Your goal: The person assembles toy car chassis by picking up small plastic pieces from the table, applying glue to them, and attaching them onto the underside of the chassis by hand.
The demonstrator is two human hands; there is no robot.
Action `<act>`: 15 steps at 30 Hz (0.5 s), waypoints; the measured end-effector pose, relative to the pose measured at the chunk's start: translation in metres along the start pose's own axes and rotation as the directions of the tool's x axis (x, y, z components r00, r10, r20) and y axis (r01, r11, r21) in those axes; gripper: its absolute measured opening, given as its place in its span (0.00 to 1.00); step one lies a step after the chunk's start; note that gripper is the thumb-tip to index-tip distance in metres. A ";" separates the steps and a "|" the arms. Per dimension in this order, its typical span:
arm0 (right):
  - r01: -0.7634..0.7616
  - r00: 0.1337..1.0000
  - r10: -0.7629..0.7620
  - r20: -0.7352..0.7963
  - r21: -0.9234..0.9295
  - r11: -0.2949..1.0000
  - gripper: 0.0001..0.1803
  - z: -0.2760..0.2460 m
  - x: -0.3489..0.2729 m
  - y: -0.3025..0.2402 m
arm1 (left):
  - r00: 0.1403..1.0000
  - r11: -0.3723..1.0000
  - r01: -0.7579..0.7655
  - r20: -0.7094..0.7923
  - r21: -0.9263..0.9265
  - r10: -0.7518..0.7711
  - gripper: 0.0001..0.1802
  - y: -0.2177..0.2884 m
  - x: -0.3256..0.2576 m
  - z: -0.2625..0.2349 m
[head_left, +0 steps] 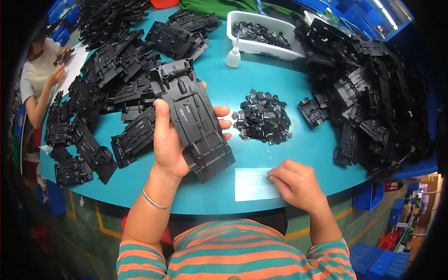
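Observation:
My left hand (169, 140) is wrapped round a long black molded plastic panel (193, 112), held tilted above the table with its ribbed side up. The thumb lies along its left edge and the fingertips show past the right edge. Over a white sheet (254, 184) at the table's front edge, my right hand (298, 184) is closed in a pinch. Something small and dark shows at its fingertips, too small to name. Beyond that hand lies a heap of small flat black pieces (263, 116).
Similar black panels are piled at the left (116, 60) and the right (364, 93). A white bin (268, 50) of small black pieces stands at the back, with a white squeeze bottle (233, 57) before it. At far left, a co-worker (39, 77) handles a black part.

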State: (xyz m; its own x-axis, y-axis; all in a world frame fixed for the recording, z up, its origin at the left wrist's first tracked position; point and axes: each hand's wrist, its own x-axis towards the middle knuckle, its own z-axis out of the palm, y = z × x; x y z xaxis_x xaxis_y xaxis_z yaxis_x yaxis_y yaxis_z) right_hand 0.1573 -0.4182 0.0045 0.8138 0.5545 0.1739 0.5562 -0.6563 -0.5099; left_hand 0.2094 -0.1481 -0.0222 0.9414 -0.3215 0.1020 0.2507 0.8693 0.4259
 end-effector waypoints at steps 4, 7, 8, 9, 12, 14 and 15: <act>0.088 0.995 -0.085 0.053 -0.072 0.994 0.09 0.005 0.000 0.000 | 1.000 1.000 -0.003 -0.010 0.000 0.003 0.47 -0.001 0.000 0.002; 0.115 0.987 -0.090 0.130 -0.199 0.973 0.09 0.007 -0.001 -0.001 | 1.000 1.000 -0.003 -0.007 0.019 0.003 0.47 -0.001 0.001 0.002; 0.121 0.986 -0.094 0.138 -0.205 0.971 0.09 0.006 -0.002 -0.002 | 1.000 1.000 -0.009 -0.015 0.023 0.009 0.47 -0.002 0.001 0.005; 0.128 0.985 -0.098 0.145 -0.212 0.969 0.08 0.006 -0.003 -0.002 | 1.000 1.000 -0.015 -0.024 0.026 0.015 0.47 -0.001 0.000 0.007; 0.098 0.990 -0.077 0.118 -0.185 0.978 0.09 0.005 -0.004 -0.003 | 1.000 1.000 -0.014 -0.017 0.019 0.014 0.47 -0.001 -0.001 0.008; 0.098 0.994 -0.087 0.070 -0.172 0.980 0.08 0.009 -0.005 0.001 | 1.000 1.000 -0.013 -0.017 0.018 0.013 0.47 -0.001 -0.001 0.007; 0.100 0.995 -0.098 0.018 -0.157 0.982 0.07 0.011 -0.005 0.002 | 1.000 1.000 -0.011 -0.016 0.020 0.012 0.47 -0.001 -0.001 0.007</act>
State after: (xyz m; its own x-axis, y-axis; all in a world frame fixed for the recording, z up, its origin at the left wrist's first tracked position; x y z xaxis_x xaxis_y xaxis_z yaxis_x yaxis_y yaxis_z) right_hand 0.1526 -0.4169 -0.0067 0.7520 0.6256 0.2076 0.6542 -0.6699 -0.3511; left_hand 0.2071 -0.1512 -0.0165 0.9478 -0.3052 0.0921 0.2356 0.8653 0.4425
